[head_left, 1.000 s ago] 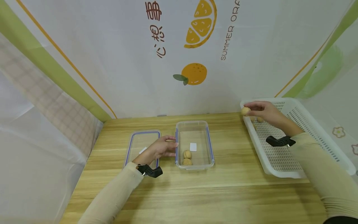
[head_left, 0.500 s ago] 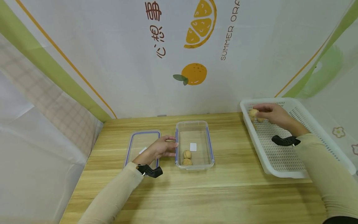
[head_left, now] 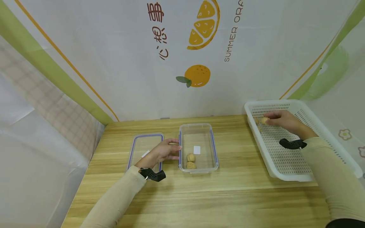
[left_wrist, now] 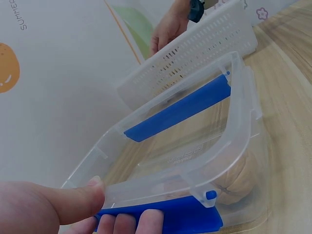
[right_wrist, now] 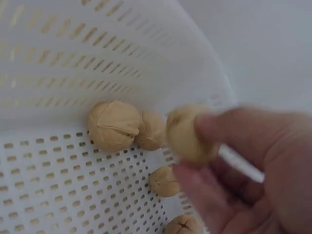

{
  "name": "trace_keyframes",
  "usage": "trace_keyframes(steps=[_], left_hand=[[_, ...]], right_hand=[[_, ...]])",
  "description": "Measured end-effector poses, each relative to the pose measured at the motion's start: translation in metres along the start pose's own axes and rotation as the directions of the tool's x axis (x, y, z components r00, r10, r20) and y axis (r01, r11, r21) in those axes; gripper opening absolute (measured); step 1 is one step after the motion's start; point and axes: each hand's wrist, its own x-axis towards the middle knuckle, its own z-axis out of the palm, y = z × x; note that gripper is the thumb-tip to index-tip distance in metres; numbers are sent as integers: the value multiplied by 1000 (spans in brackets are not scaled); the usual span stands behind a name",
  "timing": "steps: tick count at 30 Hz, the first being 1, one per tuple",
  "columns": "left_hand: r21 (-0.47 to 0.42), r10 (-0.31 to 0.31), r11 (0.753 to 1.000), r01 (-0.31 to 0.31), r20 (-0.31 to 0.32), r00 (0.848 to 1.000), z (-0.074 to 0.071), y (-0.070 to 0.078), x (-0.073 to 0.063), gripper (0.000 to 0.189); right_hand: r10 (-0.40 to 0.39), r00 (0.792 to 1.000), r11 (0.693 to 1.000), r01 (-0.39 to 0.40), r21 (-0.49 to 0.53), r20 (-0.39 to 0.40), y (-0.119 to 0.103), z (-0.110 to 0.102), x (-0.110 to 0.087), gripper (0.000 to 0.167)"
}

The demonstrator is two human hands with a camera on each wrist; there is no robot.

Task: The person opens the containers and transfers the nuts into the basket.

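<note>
My right hand (head_left: 283, 122) pinches a walnut (right_wrist: 187, 132) between thumb and fingers, inside the white perforated basket (head_left: 273, 176). Several other walnuts (right_wrist: 113, 126) lie in the basket around it. At the middle of the table, my left hand (head_left: 165, 149) grips the left side of a clear plastic food container (head_left: 211, 139). Its thumb lies at the rim and its fingers are on the blue latch flap (left_wrist: 190, 215). Two walnuts (head_left: 190, 157) sit in the container's near left corner, beside a small white label (head_left: 197, 149).
A clear lid with a blue seal (head_left: 138, 142) lies left of the container, partly under my left forearm. Behind the wooden table (head_left: 199, 199) hangs a white cloth with printed oranges (head_left: 197, 76). The basket stands at the table's right side.
My right hand has carried the walnut from over the basket's left rim rightward and down into the basket. The left hand and the container have stayed in place.
</note>
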Motion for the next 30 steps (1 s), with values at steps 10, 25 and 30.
trace_keyframes(steps=[10, 25, 30], left_hand=[[2, -5, 1000, 5, -10, 1000, 0, 1, 0, 45], [-2, 8, 1000, -8, 11, 1000, -1, 0, -1, 47], [-5, 8, 1000, -8, 10, 1000, -1, 0, -1, 46]], right_hand=[[51, 999, 994, -52, 98, 11, 12, 4, 7, 51], [44, 998, 993, -49, 108, 44, 18, 14, 6, 48], [55, 997, 993, -60, 106, 50, 22, 15, 6, 48]])
